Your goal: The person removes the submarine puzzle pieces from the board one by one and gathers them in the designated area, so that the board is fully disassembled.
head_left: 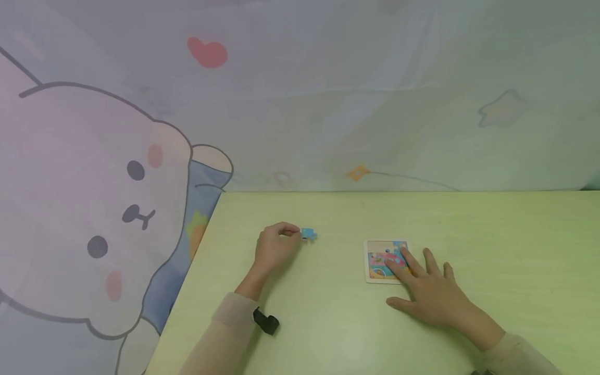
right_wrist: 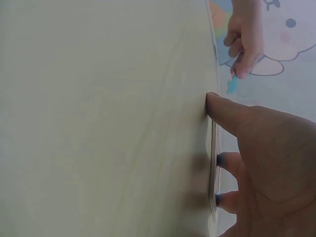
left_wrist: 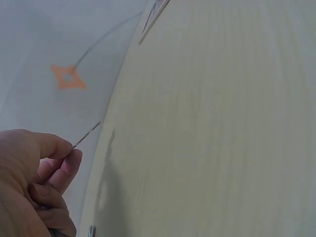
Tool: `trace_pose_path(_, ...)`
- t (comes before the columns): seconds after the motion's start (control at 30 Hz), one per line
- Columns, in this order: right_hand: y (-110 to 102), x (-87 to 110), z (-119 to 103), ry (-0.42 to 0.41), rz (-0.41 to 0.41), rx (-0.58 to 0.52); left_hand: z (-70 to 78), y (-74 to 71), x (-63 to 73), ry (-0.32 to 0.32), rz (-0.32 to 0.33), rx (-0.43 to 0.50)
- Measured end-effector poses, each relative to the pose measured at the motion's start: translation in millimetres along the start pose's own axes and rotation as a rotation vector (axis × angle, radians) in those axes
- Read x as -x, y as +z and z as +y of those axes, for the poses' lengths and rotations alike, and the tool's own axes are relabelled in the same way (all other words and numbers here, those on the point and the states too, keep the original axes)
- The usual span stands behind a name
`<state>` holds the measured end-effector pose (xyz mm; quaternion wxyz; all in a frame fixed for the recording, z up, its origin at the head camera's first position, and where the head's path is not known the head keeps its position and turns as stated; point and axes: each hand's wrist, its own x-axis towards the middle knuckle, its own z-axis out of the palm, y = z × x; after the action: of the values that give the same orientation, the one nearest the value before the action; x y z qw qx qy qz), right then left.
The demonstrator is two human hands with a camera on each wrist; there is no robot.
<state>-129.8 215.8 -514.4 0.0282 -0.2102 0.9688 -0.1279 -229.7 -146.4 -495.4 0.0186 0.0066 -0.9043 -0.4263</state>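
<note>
Between thumb and fingertips, my left hand (head_left: 277,247) pinches a small light-blue jigsaw piece (head_left: 308,234) above the table, left of the puzzle. Seen edge-on in the left wrist view, the piece (left_wrist: 87,134) is a thin line beyond the fingertips. My right hand (head_left: 433,294) is spread, with fingertips resting on the right part of a square jigsaw puzzle tray (head_left: 378,245). The tray has a pale rim and colourful pieces in pink, blue and orange; its upper left shows bare beige backing. My fingers cover its right side.
A pale yellow-green table (head_left: 328,323) lies under both hands. Behind it hangs a cloth backdrop (head_left: 328,104) printed with a large cartoon animal, a heart and stars. A black strap (head_left: 266,321) is on my left wrist.
</note>
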Motion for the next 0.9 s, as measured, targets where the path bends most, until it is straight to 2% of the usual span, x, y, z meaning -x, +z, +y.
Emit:
trace_pose_path(0.17, 1, 0.5, 1, -0.002, -0.002, -0.009, -21.2, -17.4, -6.0, -0.048, 0.028, -0.023)
trace_pose_path(0.4, 0, 1.1, 1, -0.001, -0.002, -0.021, -38.9, -23.6, -14.4, -0.07, 0.046, -0.104)
trace_pose_path(0.67, 1, -3.7, 5, -0.012, -0.003, -0.018, -38.2, -24.8, -15.0, -0.068, 0.068, -0.163)
trace_pose_path(0.77, 1, -5.3, 7, -0.014, -0.002, -0.015, -33.2, -22.8, -15.3, -0.067, 0.09, -0.151)
trace_pose_path(0.9, 1, -6.7, 10, -0.014, -0.005, -0.01, -22.2, -15.7, -14.9, -0.051, 0.071, -0.121)
